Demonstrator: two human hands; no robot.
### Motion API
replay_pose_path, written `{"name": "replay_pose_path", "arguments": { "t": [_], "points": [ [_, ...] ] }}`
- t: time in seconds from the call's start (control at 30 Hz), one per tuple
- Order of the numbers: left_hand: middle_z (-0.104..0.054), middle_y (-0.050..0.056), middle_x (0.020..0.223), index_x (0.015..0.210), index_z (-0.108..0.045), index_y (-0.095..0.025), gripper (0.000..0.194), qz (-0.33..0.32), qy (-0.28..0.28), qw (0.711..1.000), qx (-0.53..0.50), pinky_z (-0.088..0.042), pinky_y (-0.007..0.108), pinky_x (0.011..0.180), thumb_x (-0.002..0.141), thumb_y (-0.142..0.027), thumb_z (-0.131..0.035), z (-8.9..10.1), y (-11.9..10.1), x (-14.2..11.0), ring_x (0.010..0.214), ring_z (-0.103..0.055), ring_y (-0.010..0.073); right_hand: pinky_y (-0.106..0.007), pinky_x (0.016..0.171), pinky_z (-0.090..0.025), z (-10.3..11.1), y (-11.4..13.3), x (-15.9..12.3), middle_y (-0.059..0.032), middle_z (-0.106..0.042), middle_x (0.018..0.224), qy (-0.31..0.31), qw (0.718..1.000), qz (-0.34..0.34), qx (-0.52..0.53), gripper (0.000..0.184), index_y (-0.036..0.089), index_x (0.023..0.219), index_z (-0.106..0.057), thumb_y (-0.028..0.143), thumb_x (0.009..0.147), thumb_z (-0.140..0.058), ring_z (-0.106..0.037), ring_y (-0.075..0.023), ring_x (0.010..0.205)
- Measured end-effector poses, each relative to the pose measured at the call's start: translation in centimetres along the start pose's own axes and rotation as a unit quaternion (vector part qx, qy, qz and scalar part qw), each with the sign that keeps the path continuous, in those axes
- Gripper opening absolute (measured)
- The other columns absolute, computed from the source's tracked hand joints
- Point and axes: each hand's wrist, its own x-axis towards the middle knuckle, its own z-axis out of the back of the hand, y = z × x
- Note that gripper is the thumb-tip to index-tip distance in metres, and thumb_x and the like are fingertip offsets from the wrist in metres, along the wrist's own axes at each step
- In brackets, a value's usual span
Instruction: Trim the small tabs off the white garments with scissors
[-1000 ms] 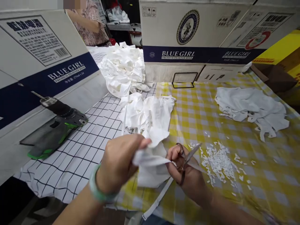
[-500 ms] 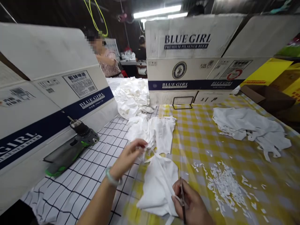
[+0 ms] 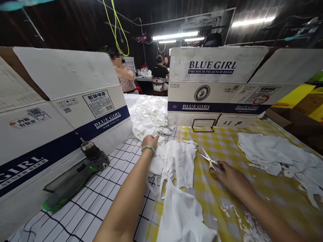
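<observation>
My right hand (image 3: pixel 222 173) holds small scissors (image 3: pixel 209 158) over the yellow checked cloth, the blades spread and pointing left. My left hand (image 3: pixel 150 142) reaches forward, its fingers curled onto the edge of a white fabric piece (image 3: pixel 160 158) in the middle pile; the fingertips are partly hidden. Beside it, more white fabric pieces with thin straps (image 3: pixel 184 163) lie stacked. Nearer to me, a single white fabric piece (image 3: pixel 183 215) is spread below both hands, touched by neither.
A cordless drill (image 3: pixel 78 178) lies at left by a cardboard box wall (image 3: pixel 60 84). Another box wall (image 3: pixel 214 75) stands behind. A large white fabric heap (image 3: pixel 148 114) is at the back, more white pieces (image 3: pixel 272 154) at right. Small white scraps (image 3: pixel 252 225) lie near right. Co-workers (image 3: pixel 127 79) are beyond.
My left hand has moved forward to the middle pile. My right hand, with the scissors, has left the near fabric piece and moved forward and right. The view has tilted up.
</observation>
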Motion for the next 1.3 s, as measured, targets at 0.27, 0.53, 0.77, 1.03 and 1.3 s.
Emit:
{"name": "replay_pose_path", "arguments": {
  "t": [0.27,0.53,0.77,1.03,1.3],
  "points": [
    [-0.061,0.010,0.123,0.122,-0.058,-0.017,0.034,-0.016,0.020,0.999,0.025,-0.054,0.043,0.089,0.092,-0.033,-0.061,-0.6,1.4,4.0,0.107,-0.062,0.0233,-0.029,0.065,-0.039,2.8,8.2,7.5,-0.0083,-0.072,0.087,-0.074,0.968,0.226,-0.081,0.025,0.020,0.087,-0.068,0.026,0.094,-0.044,-0.065,-0.0226,0.080],
    [-0.064,0.008,0.114,0.117,-0.060,-0.014,0.031,-0.076,0.010,0.994,-0.081,-0.057,0.040,0.081,0.093,-0.034,-0.059,0.2,5.1,2.4,0.096,-0.065,0.0201,-0.032,0.085,-0.053,-7.4,25.8,17.4,-0.0055,-0.068,0.108,0.087,0.910,0.405,0.012,0.018,0.016,0.108,-0.065,0.025,0.093,-0.060,-0.065,-0.0165,0.095],
    [-0.054,-0.002,0.079,0.084,-0.057,-0.016,0.008,-0.168,-0.089,0.961,-0.203,-0.047,0.022,0.061,0.082,-0.018,-0.064,3.9,4.9,-1.5,0.068,-0.054,0.0098,-0.030,0.085,-0.048,-7.0,26.0,18.2,-0.0070,-0.065,0.104,0.050,0.905,0.416,0.076,0.012,0.015,0.093,-0.068,0.015,0.089,-0.057,-0.061,-0.0164,0.092],
    [-0.064,0.003,0.095,0.098,-0.066,-0.023,0.015,-0.288,-0.291,0.906,-0.102,-0.051,0.027,0.068,0.084,-0.017,-0.062,10.7,3.8,-11.5,0.080,-0.060,0.0141,-0.027,0.067,-0.045,-3.6,19.6,4.6,-0.0025,-0.063,0.088,0.155,0.878,0.428,0.150,0.045,0.018,0.091,-0.061,0.059,0.075,-0.072,-0.056,-0.0154,0.078],
    [-0.068,0.003,0.093,0.085,-0.071,-0.024,0.014,-0.315,-0.242,0.909,-0.129,-0.045,0.046,0.098,0.078,-0.014,-0.065,9.0,5.9,-17.9,0.096,-0.062,0.0235,-0.037,0.078,-0.046,-8.2,10.8,-4.1,-0.0073,-0.064,0.092,0.015,0.917,0.396,0.047,0.009,0.018,0.088,-0.061,0.010,0.084,-0.063,-0.056,-0.0231,0.088]
  ]
}}
